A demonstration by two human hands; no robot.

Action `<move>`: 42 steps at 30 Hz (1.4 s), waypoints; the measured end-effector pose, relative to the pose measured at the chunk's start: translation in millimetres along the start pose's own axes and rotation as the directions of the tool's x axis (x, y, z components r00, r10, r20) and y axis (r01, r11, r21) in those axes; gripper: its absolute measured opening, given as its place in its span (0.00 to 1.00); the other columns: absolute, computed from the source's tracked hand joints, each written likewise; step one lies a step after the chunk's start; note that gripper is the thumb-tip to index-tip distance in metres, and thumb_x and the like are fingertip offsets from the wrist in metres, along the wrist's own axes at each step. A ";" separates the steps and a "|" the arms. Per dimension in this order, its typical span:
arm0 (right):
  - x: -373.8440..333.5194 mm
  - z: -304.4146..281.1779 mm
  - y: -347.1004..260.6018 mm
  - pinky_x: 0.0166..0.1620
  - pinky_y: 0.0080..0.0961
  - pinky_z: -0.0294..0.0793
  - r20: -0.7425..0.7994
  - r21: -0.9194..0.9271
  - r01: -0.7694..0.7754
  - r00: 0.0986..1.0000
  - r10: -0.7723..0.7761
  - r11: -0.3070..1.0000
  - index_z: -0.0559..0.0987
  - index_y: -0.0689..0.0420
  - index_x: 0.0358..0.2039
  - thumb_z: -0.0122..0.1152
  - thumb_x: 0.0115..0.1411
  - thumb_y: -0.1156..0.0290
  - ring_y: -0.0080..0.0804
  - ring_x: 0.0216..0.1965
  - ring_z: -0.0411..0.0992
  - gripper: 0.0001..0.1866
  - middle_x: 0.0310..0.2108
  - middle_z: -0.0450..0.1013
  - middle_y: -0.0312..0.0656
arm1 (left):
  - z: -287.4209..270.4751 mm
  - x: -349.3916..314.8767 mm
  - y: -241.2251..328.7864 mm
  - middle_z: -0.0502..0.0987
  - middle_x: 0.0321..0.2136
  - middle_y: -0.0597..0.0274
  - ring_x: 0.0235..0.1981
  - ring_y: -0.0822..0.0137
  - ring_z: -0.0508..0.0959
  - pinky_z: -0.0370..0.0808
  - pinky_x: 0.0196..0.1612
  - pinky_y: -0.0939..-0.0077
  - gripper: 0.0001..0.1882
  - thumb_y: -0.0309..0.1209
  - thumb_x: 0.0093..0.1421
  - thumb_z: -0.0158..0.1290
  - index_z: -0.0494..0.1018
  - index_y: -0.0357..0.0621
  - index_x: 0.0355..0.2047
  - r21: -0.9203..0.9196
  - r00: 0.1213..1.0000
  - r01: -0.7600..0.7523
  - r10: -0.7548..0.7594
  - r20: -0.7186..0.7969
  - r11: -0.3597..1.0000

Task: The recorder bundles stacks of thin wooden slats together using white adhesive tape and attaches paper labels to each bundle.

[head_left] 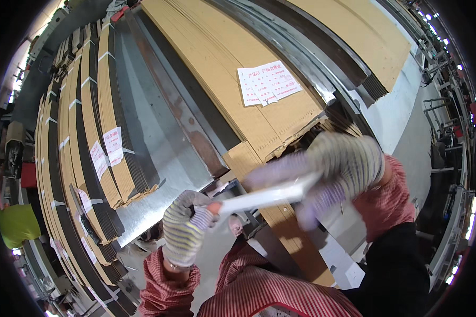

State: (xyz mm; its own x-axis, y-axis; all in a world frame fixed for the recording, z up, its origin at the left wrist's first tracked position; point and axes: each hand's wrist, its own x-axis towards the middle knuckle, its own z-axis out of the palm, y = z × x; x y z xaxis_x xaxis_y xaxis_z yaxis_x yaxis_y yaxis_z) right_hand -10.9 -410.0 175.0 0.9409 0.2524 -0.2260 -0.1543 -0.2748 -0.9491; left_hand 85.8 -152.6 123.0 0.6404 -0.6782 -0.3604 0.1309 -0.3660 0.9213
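Both my hands wear striped knit gloves in grey, yellow and purple. My left hand [189,224] is closed, pinching one end of a white strip [264,198] by a bare thumb tip. The strip stretches straight across to my right hand [338,169], which is smeared by motion, with its fingers around the strip's other end. Whether a roll sits inside that hand is hidden. Just beyond it lies a long stack of brown cardboard [232,68], its near end ragged. White paper labels [268,83] with red print rest on top of this stack.
To the left, several long cardboard-and-dark-strip bundles [98,132] lie side by side, bound with white bands. A black-handled knife [89,226] lies on one. Metal sheeting [153,132] and a rusty bar [188,121] run between the stacks. Another cardboard stack [354,31] stands far right.
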 end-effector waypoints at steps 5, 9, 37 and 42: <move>23.3 18.9 163.1 0.29 0.22 0.69 -0.015 -0.039 -0.394 0.919 0.393 0.918 0.79 0.57 0.35 0.56 0.58 0.48 0.27 0.24 0.71 0.22 0.22 0.74 0.38 | 29.3 35.3 -150.6 0.75 0.21 0.64 0.20 0.76 0.73 0.70 0.22 0.83 0.10 0.36 0.57 0.53 0.72 0.40 0.28 -0.175 0.974 0.212 -0.223 -0.041 0.961; 26.0 72.6 264.0 0.33 0.17 0.70 -0.052 0.511 -0.065 0.993 0.106 0.857 0.75 0.65 0.42 0.59 0.55 0.47 0.24 0.30 0.71 0.30 0.29 0.74 0.38 | 63.9 61.1 -184.0 0.74 0.20 0.69 0.18 0.77 0.73 0.66 0.17 0.84 0.17 0.47 0.54 0.57 0.73 0.46 0.31 -0.501 0.875 0.480 -0.355 0.329 0.720; 6.3 41.2 56.9 0.24 0.43 0.68 -0.333 -0.706 -0.288 0.941 0.055 0.647 0.74 0.54 0.35 0.57 0.53 0.61 0.48 0.20 0.72 0.12 0.16 0.71 0.46 | 84.1 65.8 -53.7 0.70 0.42 0.52 0.40 0.54 0.76 0.75 0.40 0.69 0.41 0.34 0.41 0.66 0.58 0.42 0.54 0.503 0.861 -0.481 0.494 0.118 0.718; 19.7 69.3 198.1 0.33 0.39 0.73 -0.509 -0.578 -0.675 0.737 0.445 0.458 0.80 0.52 0.30 0.57 0.50 0.64 0.48 0.28 0.75 0.09 0.23 0.75 0.48 | 82.3 68.4 -39.2 0.67 0.46 0.52 0.43 0.61 0.73 0.73 0.42 0.74 0.45 0.30 0.40 0.67 0.54 0.40 0.57 0.289 0.790 -0.599 0.610 0.063 0.747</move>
State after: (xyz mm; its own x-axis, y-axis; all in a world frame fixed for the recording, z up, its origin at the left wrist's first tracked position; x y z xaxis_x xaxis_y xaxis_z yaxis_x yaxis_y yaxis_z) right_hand -43.9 -395.2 -32.7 0.7784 -0.4085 -0.4766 -0.5318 -0.8326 -0.1548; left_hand 62.1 -237.1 50.3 0.5383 -0.7990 0.2680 -0.5044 -0.0507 0.8620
